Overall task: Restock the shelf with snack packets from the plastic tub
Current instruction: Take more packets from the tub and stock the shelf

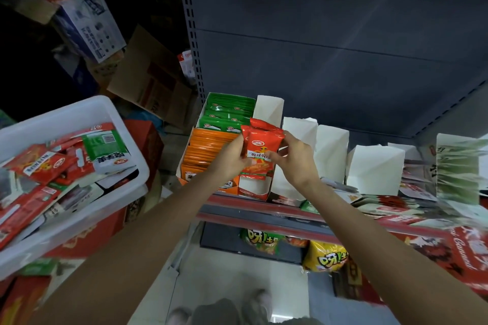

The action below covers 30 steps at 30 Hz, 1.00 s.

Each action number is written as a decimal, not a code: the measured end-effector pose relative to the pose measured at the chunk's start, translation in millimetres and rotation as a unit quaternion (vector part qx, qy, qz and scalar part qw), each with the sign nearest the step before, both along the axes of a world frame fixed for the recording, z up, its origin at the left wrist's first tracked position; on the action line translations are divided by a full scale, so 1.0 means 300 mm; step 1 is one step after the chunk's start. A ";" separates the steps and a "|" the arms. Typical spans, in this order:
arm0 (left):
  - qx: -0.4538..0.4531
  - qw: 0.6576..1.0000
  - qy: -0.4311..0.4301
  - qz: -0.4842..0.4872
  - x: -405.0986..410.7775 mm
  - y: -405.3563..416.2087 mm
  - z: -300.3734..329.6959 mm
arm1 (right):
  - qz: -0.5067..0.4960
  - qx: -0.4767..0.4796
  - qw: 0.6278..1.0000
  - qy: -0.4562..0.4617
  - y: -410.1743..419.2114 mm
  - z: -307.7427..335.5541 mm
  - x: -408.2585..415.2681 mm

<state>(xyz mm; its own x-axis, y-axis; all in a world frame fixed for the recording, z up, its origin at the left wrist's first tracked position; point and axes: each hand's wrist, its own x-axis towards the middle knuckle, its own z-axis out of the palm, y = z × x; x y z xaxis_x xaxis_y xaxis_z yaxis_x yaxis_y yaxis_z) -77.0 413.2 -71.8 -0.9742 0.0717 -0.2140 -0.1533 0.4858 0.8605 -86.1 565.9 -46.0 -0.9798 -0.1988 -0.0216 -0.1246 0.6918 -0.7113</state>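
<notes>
Centre of frame: left hand (229, 158) and right hand (293, 159) together pinch a small stack of red snack packets (261, 149), each grip curled round an edge. The stack is held above a red display box (252, 187) on the shelf (264, 208). White plastic tub (87, 113), lower left, holds mixed packets.

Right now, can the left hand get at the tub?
Probably not yet: both hands, left and right, grip the red packets. The tub itself sits open and unobstructed to the left.
</notes>
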 end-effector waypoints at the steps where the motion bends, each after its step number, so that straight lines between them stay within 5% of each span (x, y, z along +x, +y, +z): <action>1: -0.003 1.000 0.006 0.001 0.007 0.004 -0.011 | 0.001 0.009 1.000 -0.006 0.003 -0.007 0.004; 7: 0.002 0.999 -0.025 -0.029 0.040 0.014 -0.060 | 0.012 0.051 0.998 -0.029 0.026 -0.060 0.012; 10: 0.039 0.999 0.025 0.002 0.044 0.021 -0.019 | 0.009 0.072 0.997 0.007 0.028 -0.069 0.018; 14: -0.022 0.996 0.090 0.005 0.057 0.005 0.019 | 0.038 0.109 0.993 -0.004 0.020 -0.081 0.026; 18: -0.133 0.987 0.053 -0.077 0.062 -0.011 -0.004 | 0.102 0.154 0.981 -0.065 0.016 -0.081 0.037; 24: -0.164 0.979 0.031 -0.119 0.072 -0.016 0.013 | 0.159 0.155 0.974 -0.050 0.023 -0.069 0.026; 30: -0.166 0.970 -0.034 -0.175 0.094 -0.048 0.054 | 0.248 0.163 0.938 -0.178 0.037 -0.010 0.004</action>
<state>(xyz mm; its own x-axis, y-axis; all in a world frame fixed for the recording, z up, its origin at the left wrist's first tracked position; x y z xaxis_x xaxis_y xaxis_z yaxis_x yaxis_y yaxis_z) -48.7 398.7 -55.7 -0.8857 0.3117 -0.3441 0.0206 0.7667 0.6417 -85.1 577.1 -49.0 -0.6878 -0.5548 -0.4681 -0.2837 0.7991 -0.5301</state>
